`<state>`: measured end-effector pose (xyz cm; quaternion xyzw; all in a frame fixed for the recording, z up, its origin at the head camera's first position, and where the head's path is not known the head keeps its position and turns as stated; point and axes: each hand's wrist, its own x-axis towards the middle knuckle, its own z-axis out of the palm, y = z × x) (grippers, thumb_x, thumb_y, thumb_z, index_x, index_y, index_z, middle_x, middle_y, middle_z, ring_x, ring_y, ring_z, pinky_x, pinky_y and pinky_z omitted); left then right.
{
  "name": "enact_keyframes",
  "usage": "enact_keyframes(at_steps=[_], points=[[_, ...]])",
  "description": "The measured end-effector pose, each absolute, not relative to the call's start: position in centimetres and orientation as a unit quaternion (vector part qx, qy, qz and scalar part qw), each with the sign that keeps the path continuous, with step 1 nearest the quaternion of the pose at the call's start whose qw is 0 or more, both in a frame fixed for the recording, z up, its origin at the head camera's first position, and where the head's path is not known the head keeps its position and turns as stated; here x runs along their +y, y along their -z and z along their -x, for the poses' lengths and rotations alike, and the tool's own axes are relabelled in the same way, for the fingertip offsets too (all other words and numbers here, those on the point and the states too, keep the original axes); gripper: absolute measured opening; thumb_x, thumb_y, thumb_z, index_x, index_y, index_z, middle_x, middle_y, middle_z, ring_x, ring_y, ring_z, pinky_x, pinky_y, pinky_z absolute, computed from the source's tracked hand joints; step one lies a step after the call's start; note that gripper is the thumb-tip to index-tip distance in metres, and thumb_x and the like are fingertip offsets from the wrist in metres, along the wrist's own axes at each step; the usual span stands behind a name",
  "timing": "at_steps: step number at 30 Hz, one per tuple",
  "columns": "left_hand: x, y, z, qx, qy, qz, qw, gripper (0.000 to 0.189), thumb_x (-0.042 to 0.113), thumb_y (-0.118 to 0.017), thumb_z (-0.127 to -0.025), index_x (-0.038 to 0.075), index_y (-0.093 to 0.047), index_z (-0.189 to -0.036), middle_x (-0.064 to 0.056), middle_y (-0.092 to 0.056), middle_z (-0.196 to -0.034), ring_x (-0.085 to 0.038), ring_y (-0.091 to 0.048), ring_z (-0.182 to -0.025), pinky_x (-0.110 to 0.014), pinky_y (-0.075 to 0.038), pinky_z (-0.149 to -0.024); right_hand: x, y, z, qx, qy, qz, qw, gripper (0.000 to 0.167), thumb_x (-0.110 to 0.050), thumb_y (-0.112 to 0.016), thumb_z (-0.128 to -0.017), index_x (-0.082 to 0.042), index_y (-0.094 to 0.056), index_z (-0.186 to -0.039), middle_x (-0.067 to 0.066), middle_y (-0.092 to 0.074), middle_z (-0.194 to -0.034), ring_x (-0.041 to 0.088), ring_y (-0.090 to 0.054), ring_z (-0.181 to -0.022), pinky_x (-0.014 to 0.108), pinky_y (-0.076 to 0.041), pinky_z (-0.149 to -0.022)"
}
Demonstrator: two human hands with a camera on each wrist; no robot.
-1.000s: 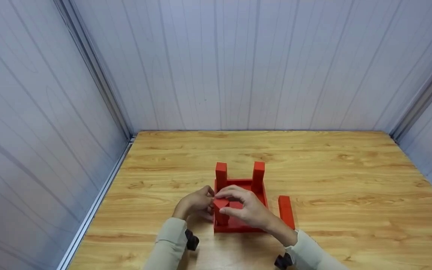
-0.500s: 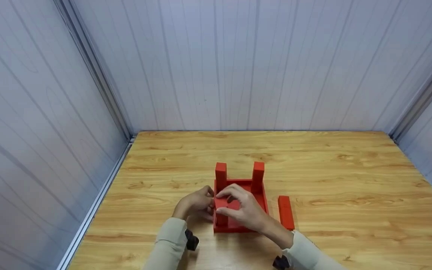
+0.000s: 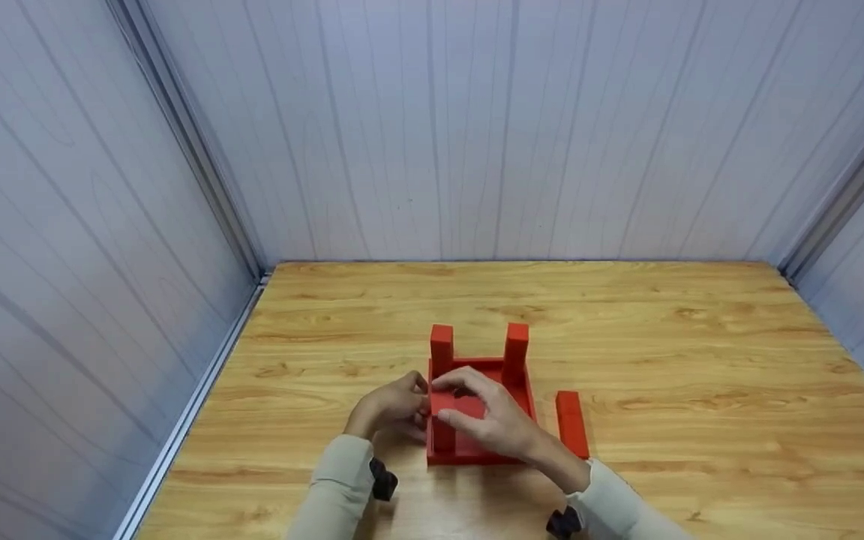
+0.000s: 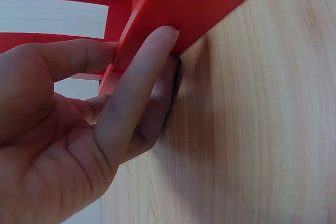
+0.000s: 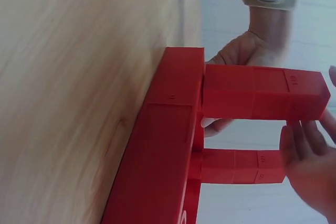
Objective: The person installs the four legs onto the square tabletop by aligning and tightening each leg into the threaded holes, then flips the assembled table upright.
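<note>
A small red table (image 3: pixel 469 460) lies upside down like a shallow tray. Two square legs stand at its far corners, one left (image 3: pixel 442 346) and one right (image 3: pixel 517 349). At the near left corner a third leg (image 5: pixel 262 93) stands upright, and my right hand (image 3: pixel 503 420) holds its top between thumb and fingers. My left hand (image 3: pixel 394 405) grips the tabletop's left side; in the left wrist view one finger (image 4: pixel 147 66) presses the outer wall while another touches the rim. A loose red leg (image 3: pixel 572 425) lies to the right of the table.
The wood-grained work surface (image 3: pixel 702 375) extends on both sides and behind the red table. Pale panelled walls (image 3: pixel 477 135) close it in at the back, left and right. A dark wrist mount (image 3: pixel 383 480) sits at the left sleeve.
The right hand's fingers have shifted slightly around the near left leg, whose top has turned from a cornerwise to a squarer position. The left hand and the loose leg stay put.
</note>
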<state>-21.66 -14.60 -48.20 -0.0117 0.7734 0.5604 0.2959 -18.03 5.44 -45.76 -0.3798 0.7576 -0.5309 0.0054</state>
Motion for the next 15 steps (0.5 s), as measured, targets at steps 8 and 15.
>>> enact_keyframes(at_steps=[8,15], points=[[-14.50,48.12,21.57,0.768,-0.568,0.014,0.295,0.031,-0.005,-0.044,-0.085,0.003,-0.038,-0.114,-0.008,-0.047,-0.073,-0.018,-0.051,-0.065,-0.038,-0.060,-0.063,5.55,45.44,18.17,0.693,0.586,0.411,0.085,0.035,-0.004,-0.053,-0.095,-0.001,-0.054,-0.130,0.018,-0.056,-0.131,0.026,-0.051,-0.126,0.030,-0.043,-0.106],[-14.60,48.13,21.57,0.765,-0.573,0.014,0.295,0.029,-0.004,-0.044,-0.086,0.003,-0.038,-0.113,-0.008,-0.048,-0.074,-0.018,-0.051,-0.066,-0.039,-0.061,-0.065,5.62,45.62,18.27,0.700,0.577,0.412,0.080,0.032,-0.007,-0.055,-0.094,-0.005,-0.058,-0.126,0.014,-0.059,-0.128,0.020,-0.053,-0.122,0.029,-0.045,-0.105]])
